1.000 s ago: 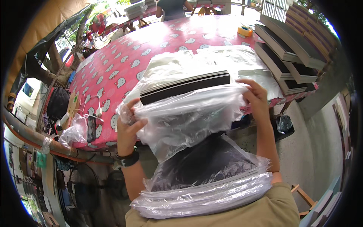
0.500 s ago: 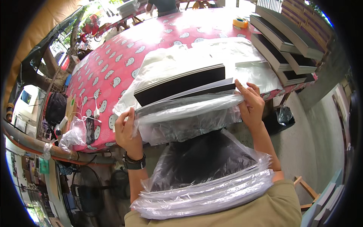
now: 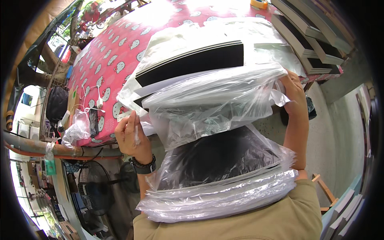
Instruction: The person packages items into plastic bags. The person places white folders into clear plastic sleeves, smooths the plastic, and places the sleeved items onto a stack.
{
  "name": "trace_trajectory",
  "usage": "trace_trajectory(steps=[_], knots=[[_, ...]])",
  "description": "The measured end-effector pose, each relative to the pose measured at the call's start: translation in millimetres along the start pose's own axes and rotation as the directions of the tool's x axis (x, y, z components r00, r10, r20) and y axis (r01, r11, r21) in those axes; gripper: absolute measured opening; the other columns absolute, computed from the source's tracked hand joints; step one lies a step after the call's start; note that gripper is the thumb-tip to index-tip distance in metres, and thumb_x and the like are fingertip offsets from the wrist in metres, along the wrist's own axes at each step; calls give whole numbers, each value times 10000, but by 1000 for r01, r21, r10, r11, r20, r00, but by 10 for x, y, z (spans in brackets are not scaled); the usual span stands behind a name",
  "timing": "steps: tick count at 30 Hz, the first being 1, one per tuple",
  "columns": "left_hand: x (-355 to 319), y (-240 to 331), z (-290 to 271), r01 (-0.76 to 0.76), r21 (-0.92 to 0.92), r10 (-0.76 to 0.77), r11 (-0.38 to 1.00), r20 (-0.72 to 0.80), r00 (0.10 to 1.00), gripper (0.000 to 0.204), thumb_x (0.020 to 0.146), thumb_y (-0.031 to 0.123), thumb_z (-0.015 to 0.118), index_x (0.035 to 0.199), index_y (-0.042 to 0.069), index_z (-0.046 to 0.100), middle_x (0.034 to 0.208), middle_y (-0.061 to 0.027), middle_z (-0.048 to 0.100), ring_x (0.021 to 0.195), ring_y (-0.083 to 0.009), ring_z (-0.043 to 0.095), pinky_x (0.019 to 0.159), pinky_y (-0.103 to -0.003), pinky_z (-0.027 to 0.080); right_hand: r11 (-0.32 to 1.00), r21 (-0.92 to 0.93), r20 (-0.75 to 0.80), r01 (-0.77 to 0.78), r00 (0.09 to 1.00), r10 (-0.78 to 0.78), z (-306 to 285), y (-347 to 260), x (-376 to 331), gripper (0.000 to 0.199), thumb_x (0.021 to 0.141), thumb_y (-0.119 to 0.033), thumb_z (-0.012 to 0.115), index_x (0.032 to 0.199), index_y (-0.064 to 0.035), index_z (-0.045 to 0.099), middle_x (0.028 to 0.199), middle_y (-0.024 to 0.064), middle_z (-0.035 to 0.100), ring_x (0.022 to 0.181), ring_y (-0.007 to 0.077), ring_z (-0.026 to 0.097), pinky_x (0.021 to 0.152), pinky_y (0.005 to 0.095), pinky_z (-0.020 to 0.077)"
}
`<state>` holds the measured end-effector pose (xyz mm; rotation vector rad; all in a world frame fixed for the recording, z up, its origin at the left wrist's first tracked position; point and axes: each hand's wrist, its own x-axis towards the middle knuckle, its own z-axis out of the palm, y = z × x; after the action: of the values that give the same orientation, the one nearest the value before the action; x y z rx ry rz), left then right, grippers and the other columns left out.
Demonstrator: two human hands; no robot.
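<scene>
A clear plastic bag (image 3: 200, 108) hangs over the near table edge, bunched across the near end of a black-faced board with a pale top sheet. My right hand (image 3: 293, 86) grips the bag's right side, its fingertips partly hidden by plastic. My left hand (image 3: 134, 134) is closed in a pinch beside the bag's left corner; whatever it pinches I cannot make out. Just beyond lies a stack of black boards with white edges (image 3: 192, 60), on white plastic sheeting (image 3: 176, 38). Across my lap rests a pile of clear plastic bags (image 3: 224, 200).
Thick black-and-white boards (image 3: 304, 50) are stacked at the table's right end, near a roll of orange tape (image 3: 259, 4). White cables and a dark phone-like object (image 3: 94, 122) lie left on the pink patterned cloth (image 3: 112, 52). A fan (image 3: 96, 188) stands below left.
My right hand has moved right and up, stretching the plastic over more of the board's near end. My left hand has come slightly left and away from the board. The head view has tilted down.
</scene>
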<state>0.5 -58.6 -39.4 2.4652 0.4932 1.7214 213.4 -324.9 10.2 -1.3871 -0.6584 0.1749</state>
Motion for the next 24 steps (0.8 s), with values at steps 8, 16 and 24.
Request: trace_trajectory(steps=[8, 16, 24], knots=[[155, 126, 6, 203, -337, -131, 919, 224, 966, 578, 731, 395, 630, 1146, 15, 501, 971, -92, 468, 843, -155, 469, 653, -235, 367, 913, -356, 136, 197, 978, -158, 50, -24, -115, 371, 717, -99, 494, 1065, 9, 563, 769, 44, 461, 672, 103, 429, 599, 204, 349], [87, 25, -6, 162, -202, -132, 966, 152, 979, 447, 706, 251, 676, 1077, 37, 549, 983, -47, 423, 654, -77, 396, 586, -216, 347, 772, -512, 119, 375, 922, -369, 141, 35, -137, 446, 655, -32, 485, 1095, -38, 560, 783, 77, 493, 696, 138, 474, 631, 230, 384], [-101, 141, -87, -1, -289, 49, 957, 158, 986, 553, 620, 469, 685, 961, 45, 584, 918, -90, 439, 727, -177, 454, 631, -275, 389, 871, -366, 25, 328, 939, -343, 326, 51, -183, 344, 715, -3, 493, 1050, 2, 572, 837, 93, 599, 731, 97, 539, 655, 206, 416]])
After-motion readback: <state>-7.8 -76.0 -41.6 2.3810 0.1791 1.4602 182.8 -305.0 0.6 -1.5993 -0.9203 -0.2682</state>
